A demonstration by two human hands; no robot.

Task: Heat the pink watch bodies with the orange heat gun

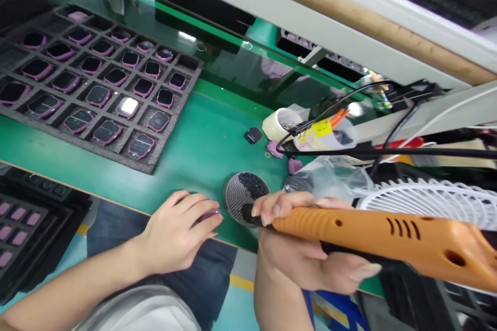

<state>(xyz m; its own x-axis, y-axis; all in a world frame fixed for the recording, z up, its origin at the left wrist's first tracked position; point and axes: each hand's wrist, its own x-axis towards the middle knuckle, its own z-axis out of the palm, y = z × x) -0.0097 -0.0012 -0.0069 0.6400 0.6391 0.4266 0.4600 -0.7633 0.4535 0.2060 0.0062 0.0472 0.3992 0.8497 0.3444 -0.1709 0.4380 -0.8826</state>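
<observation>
Right hand (293, 256) around an orange power tool (361, 230), left hand (182, 230) around a small purple piece (209, 214)

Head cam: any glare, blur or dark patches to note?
Head view: glare whites out one watch face in the foam tray; head view: light reflections streak the glossy surface behind the tray; head view: pink pieces at lower left look soft; head view: upper-left corner is dark, little detail.

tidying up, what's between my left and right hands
The head view shows a round dish holding small dark pieces between your left hand and right hand.
</observation>
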